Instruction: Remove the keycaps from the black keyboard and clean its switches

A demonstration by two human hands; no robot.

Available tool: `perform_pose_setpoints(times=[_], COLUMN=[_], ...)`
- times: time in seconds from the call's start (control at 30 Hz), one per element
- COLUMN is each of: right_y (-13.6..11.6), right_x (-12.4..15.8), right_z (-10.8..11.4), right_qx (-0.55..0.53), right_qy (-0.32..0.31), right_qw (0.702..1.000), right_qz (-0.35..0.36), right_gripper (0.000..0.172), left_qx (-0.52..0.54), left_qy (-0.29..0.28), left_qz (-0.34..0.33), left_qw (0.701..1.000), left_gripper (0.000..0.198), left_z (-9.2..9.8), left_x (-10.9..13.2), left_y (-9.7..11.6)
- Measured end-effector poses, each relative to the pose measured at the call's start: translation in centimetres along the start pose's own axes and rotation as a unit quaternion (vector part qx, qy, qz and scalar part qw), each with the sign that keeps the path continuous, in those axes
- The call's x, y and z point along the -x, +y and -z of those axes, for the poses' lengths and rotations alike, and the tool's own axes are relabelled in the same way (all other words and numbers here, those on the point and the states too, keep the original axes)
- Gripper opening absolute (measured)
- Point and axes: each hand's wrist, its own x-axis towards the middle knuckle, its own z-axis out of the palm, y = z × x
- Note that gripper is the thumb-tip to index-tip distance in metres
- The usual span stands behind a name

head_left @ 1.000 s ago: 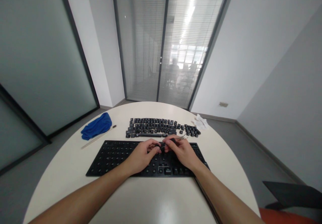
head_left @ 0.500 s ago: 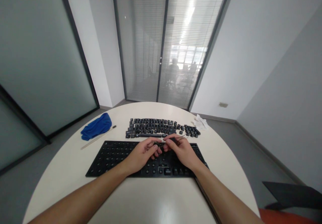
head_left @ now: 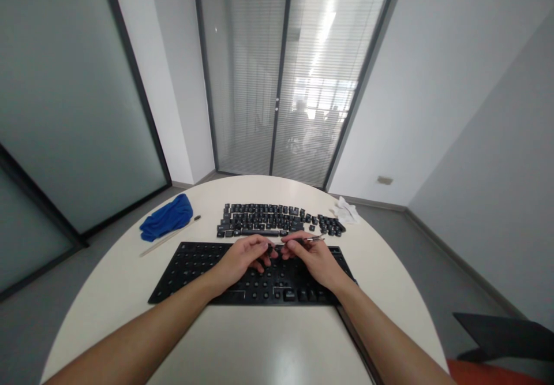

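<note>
At the far left, a rumpled blue cloth (head_left: 167, 219) lies on the table (head_left: 242, 339), a thin pale stick (head_left: 170, 236) with a dark tip just beside it. Next comes the black keyboard base (head_left: 190, 275), flat on the table below both hands. It looks stiff and fairly light, best held by its bare outer edges. Above it, the person's left hand (head_left: 241, 258) has thumb and forefinger drawn together on a small dark piece (head_left: 270, 249), too small to identify surely. It is likely light, hard and easily dropped, so a pinch on opposite sides should suit it. Beyond the base sit rows of black keycaps (head_left: 262, 217), probably smooth and apt to skid if nudged. The right hand (head_left: 314, 261) closes thumb and forefinger on a slim tool (head_left: 315, 238), its metal end pointing right; the dark part is the likelier place to grip, since the thin metal might bend. At the far right rests a crumpled white tissue (head_left: 345, 210), soft and easily torn.
</note>
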Motion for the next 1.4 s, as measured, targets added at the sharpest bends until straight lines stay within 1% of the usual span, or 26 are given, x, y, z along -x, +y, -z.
perform_pose_setpoints(times=[0.07, 0.13, 0.2, 0.3, 0.37, 0.43, 0.5, 0.57, 0.63, 0.7, 0.8, 0.93, 1.0, 1.07, 1.17, 1.23, 1.3, 1.4], right_y=[-0.1, -0.3, -0.3, -0.3, -0.2, -0.2, -0.4, -0.7, -0.9, -1.1, -1.3, -1.4, -1.4, -1.3, -1.2, -1.2, -1.1, -1.0], right_x=[0.0, -0.1, -0.2, -0.5, -0.6, -0.6, -0.4, -0.1, 0.2, 0.4, 0.6, 0.5, 0.4, 0.4, 0.3, 0.3, 0.3, 0.4], right_z=[-0.1, -0.3, -0.3, 0.0, 0.6, 1.1, 1.4, 1.3, 0.8, 0.2, -0.6, -0.9, -0.8, -0.8, -0.6, -0.4, -0.3, -0.2], right_qx=[0.009, -0.006, -0.04, -0.066, -0.054, 0.0, 0.105, 0.212, 0.273, 0.298, 0.311, 0.309, 0.292, 0.279, 0.289, 0.301, 0.307, 0.308], right_qy=[0.001, 0.009, 0.031, 0.089, 0.115, 0.12, 0.1, 0.057, 0.005, -0.04, -0.073, -0.084, -0.077, -0.054, -0.027, -0.026, -0.028, -0.033], right_qw=[1.0, 1.0, 0.999, 0.994, 0.991, 0.99, 0.984, 0.964, 0.944, 0.933, 0.927, 0.926, 0.934, 0.943, 0.948, 0.947, 0.947, 0.949], right_qz=[-0.005, -0.009, -0.006, 0.017, 0.04, 0.071, 0.108, 0.151, 0.186, 0.198, 0.199, 0.2, 0.191, 0.172, 0.132, 0.106, 0.086, 0.067], right_gripper=[0.029, 0.031, 0.041, 0.057, 0.06, 0.057, 0.046, 0.037, 0.034, 0.032, 0.027, 0.024, 0.021, 0.017, 0.014, 0.015, 0.015, 0.012], left_qx=[-0.004, -0.004, 0.001, 0.007, 0.001, -0.018, -0.044, -0.066, -0.073, -0.075, -0.08, -0.086, -0.095, -0.105, -0.118, -0.156, -0.227, -0.31], left_qy=[0.008, 0.017, 0.023, 0.041, 0.06, 0.076, 0.082, 0.082, 0.078, 0.069, 0.06, 0.063, 0.058, 0.052, 0.054, 0.054, 0.042, 0.037], left_qz=[0.007, 0.01, 0.008, -0.002, -0.007, -0.014, -0.022, -0.031, -0.036, -0.038, -0.039, -0.039, -0.049, -0.058, -0.074, -0.099, -0.13, -0.157], left_qw=[1.0, 1.0, 1.0, 0.999, 0.998, 0.997, 0.995, 0.994, 0.994, 0.994, 0.994, 0.994, 0.993, 0.991, 0.989, 0.981, 0.964, 0.937], left_gripper=[0.047, 0.047, 0.047, 0.048, 0.048, 0.048, 0.046, 0.044, 0.042, 0.042, 0.044, 0.045, 0.042, 0.039, 0.03, 0.032, 0.033, 0.023], left_z=[0.0, 0.0, 0.0, 0.0, 0.0, -0.2, -0.5, -0.8, -1.0, -1.0, -0.9, -0.7, -0.7, -0.7, -0.9, -0.9, -0.9, -0.7], left_x=[-0.1, -0.2, -0.3, -0.4, -0.5, -0.5, -0.3, -0.1, 0.1, 0.1, 0.1, 0.0, 0.1, 0.1, 0.4, 0.7, 0.9, 1.1], left_y=[-0.2, -0.4, -0.6, -0.8, -0.9, -0.8, -0.7, -0.5, -0.3, -0.3, -0.3, -0.5, -0.6, -0.6, -0.5, -0.4, -0.2, 0.0])
